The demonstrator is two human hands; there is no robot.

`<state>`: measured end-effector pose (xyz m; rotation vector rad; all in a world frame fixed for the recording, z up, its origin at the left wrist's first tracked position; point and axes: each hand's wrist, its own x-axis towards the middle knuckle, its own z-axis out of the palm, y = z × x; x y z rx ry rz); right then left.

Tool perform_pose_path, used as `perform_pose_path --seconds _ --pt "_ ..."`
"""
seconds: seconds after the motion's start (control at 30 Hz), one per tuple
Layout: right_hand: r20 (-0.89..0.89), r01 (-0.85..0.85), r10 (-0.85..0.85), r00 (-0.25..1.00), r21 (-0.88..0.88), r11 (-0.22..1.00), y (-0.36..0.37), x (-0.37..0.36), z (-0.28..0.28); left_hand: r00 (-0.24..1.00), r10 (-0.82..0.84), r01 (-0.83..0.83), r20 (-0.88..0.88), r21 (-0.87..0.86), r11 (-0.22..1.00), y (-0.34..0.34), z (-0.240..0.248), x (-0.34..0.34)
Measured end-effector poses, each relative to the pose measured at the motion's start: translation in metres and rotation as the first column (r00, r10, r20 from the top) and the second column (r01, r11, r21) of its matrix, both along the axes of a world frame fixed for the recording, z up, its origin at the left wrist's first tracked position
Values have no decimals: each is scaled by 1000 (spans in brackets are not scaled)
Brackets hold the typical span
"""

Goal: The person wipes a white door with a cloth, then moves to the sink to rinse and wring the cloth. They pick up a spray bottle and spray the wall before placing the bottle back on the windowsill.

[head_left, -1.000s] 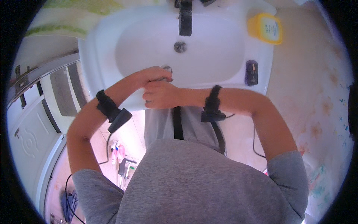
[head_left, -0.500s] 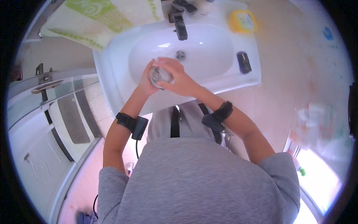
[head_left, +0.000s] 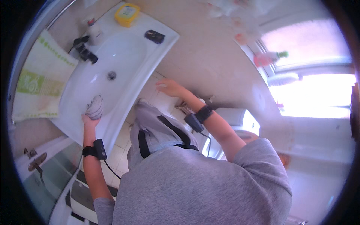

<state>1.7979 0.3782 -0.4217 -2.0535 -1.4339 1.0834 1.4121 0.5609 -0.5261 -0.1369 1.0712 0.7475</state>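
Observation:
My left hand is closed around the lower end of a grey-and-white ridged thing, shaped like a fan or a small shoe; its exact kind is unclear. It is held over the near left part of the white washbasin. Away from the basin, beyond its front edge, my right hand hangs over the floor with its fingers spread and nothing in them. Behind the drain stands a black faucet. Black devices are strapped to both my wrists.
On the basin's rim are a yellow tub, a dark oblong case and a white bottle. A white-and-green towel hangs at the left. To the right are a white fixture and a pink bottle with a green cap by the window.
My right hand has let go of the ridged thing and moved right, off the basin. My left hand keeps it. The view has turned right, bringing the window and white fixture in.

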Motion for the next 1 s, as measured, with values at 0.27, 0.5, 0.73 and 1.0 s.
perform_pose_path --seconds 0.27,0.5,0.73,1.0 --pt "-19 762 -811 585 354 542 -141 131 41 991 -111 121 -68 156 980 34 -9 34" --pt "35 498 -978 206 857 136 -186 287 166 988 -82 101 -129 148 984 37 -18 36" --pt "-15 597 -998 57 802 22 -175 385 214 983 -133 151 -130 140 979 32 -15 51" --pt "-163 707 -950 265 703 76 -159 442 227 976 -141 176 -167 216 960 28 -2 67"
